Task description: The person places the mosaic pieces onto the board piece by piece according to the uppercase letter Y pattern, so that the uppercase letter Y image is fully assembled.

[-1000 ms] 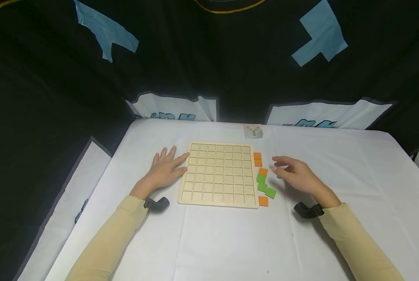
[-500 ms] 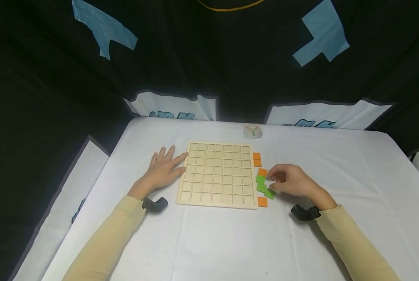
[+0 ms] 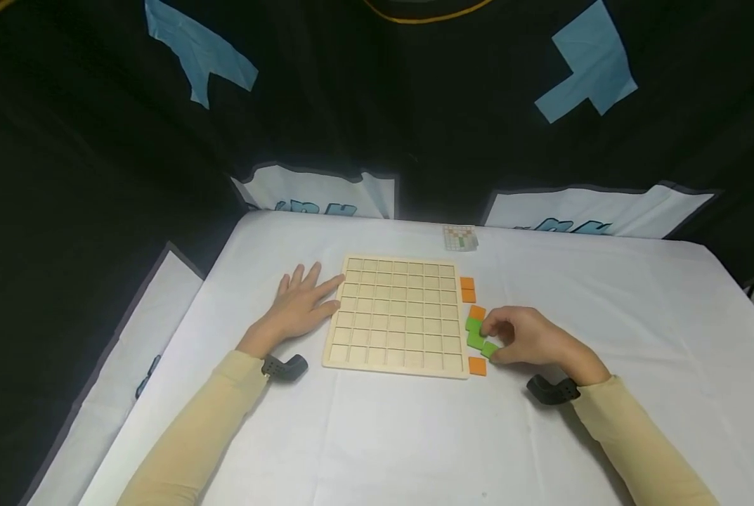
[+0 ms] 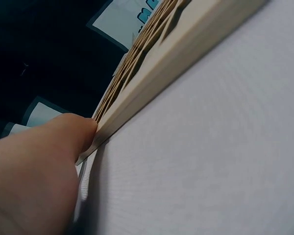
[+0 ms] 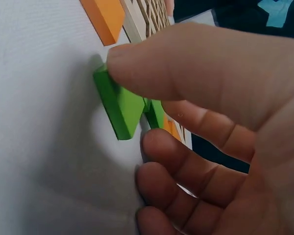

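Observation:
My left hand (image 3: 297, 309) lies spread beside the wooden grid board (image 3: 397, 315), its thumb and index finger touching the left edge. The left thumb (image 4: 71, 134) presses that edge in the left wrist view. To the board's right, my right hand (image 3: 528, 336) reaches down with curled fingers at a green square tile (image 3: 488, 349). In the right wrist view the thumb rests on this green tile (image 5: 118, 105); the index fingertip is partly hidden behind the thumb. Two more green tiles (image 3: 475, 339) and an orange tile (image 3: 477, 313) lie just beyond.
Two orange tiles (image 3: 468, 289) lie by the board's upper right edge, another orange tile (image 3: 477, 366) near its lower right corner. A small patterned card (image 3: 460, 238) lies behind the board on the white tablecloth (image 3: 402, 436). A black curtain (image 3: 377, 105) hangs behind.
My right hand has moved down and left onto the nearest green tile, its thumb and index finger closing around it. The left hand stays at the board's edge.

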Tool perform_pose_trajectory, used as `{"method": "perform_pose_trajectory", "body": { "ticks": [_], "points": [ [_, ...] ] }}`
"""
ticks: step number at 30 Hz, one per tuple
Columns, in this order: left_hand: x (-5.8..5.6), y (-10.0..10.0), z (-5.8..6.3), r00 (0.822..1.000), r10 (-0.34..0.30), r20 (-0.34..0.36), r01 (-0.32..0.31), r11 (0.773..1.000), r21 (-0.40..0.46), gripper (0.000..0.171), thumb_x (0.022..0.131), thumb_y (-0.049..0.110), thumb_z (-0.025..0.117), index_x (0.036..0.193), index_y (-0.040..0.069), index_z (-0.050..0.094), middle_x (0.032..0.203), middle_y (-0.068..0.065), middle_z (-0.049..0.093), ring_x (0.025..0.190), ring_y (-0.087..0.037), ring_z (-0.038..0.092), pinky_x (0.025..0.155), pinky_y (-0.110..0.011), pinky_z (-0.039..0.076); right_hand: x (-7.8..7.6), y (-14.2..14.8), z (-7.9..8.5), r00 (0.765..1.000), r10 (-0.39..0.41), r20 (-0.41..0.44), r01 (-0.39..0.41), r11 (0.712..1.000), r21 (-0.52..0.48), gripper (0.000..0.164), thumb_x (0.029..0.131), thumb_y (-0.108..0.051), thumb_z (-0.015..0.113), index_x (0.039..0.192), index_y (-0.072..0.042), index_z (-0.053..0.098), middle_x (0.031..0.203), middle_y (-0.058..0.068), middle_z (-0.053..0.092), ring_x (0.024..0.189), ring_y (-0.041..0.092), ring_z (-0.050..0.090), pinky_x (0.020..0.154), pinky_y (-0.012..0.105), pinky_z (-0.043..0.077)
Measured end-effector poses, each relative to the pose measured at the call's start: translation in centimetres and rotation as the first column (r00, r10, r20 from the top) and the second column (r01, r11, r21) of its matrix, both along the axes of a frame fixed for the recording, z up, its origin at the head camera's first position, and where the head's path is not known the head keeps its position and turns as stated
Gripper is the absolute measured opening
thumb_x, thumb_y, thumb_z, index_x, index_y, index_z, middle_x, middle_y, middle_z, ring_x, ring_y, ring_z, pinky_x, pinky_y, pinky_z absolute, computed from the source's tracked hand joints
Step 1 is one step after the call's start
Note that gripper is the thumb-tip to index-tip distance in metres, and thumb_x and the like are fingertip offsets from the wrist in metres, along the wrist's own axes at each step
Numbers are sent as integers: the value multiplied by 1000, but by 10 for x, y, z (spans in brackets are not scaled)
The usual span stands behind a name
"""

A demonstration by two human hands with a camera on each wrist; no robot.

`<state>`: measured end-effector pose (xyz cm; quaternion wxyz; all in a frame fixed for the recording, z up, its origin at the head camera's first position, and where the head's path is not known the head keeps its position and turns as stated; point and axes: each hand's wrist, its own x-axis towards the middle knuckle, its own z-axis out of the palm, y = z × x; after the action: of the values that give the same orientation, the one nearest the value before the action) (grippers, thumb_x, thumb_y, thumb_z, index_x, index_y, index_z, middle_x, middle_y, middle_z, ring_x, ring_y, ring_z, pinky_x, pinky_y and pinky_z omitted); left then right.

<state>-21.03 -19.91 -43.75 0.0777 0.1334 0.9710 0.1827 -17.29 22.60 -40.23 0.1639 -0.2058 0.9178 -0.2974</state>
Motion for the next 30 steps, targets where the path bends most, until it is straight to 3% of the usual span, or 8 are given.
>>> {"method": "perform_pose_trajectory", "body": {
  "ticks": [19, 24, 30],
  "points": [
    [1, 3, 2, 1000, 1, 3, -1, 1000, 11, 60, 104, 45, 45, 160, 27, 35, 171, -23, 7, 157, -52, -4, 124, -69, -5, 4, 2, 2, 999, 38, -17, -37, 999, 34, 32, 69, -3, 85, 96, -13, 71, 93, -1, 68, 83, 16, 54, 72, 25, 49],
    [0, 3, 1, 1000, 0, -1, 0, 1000, 8, 60, 104, 46, 45, 160, 28, 34, 171, -24, 8, 157, -52, -4, 124, -69, -5, 4, 1, 0, 996, 62, -67, -59, 997, 42, 31, 70, 1, 84, 95, -12, 71, 94, 0, 69, 83, 15, 55, 75, 27, 51],
    [-1, 2, 2, 1000, 6, 5, -6, 1000, -3, 60, 104, 47, 44, 161, 28, 33, 171, -23, 7, 157, -52, -4, 125, -68, -4, 2, 0, 1, 997, 47, -64, -44, 998, 45, 29, 71, 3, 82, 94, -12, 72, 91, -1, 68, 81, 15, 55, 72, 25, 51]
  ]
}}
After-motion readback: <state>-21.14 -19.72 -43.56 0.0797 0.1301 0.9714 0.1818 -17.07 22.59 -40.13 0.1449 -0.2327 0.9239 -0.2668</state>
